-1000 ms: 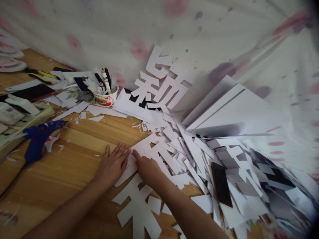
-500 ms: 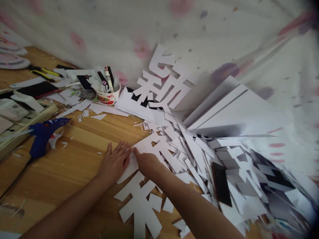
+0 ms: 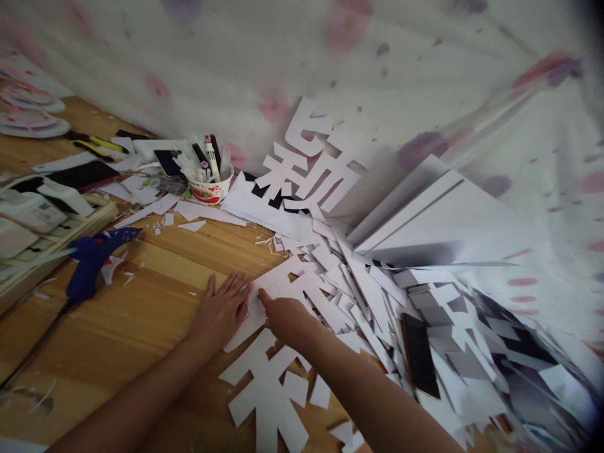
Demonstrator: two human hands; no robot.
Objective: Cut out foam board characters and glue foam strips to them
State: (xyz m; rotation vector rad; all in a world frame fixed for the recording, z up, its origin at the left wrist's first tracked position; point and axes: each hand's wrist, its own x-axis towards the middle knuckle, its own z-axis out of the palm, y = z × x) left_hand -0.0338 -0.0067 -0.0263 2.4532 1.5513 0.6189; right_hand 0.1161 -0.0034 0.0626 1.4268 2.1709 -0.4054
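Observation:
My left hand (image 3: 221, 309) lies with its fingers spread on the left edge of a white cut-out sheet (image 3: 278, 283) on the wooden table. Beside it, my right hand (image 3: 285, 318) presses a pointing finger on the same sheet; its other fingers are curled under and what they hold, if anything, is hidden. Just below the hands lies a second white cut-out character (image 3: 267, 384), flat on the wood. A third cut-out (image 3: 309, 167) leans at the back against the patterned sheet.
A blue glue gun (image 3: 89, 261) and a power strip (image 3: 56, 242) are at the left. Behind them stands a cup of pens (image 3: 210, 189). White scraps (image 3: 340, 277), a dark phone (image 3: 419, 355) and folded white boards (image 3: 425, 214) fill the right side.
The whole view has shifted slightly, with things lower and a little to the right. Both hands stay on the sheet, the right finger slightly farther from my left hand.

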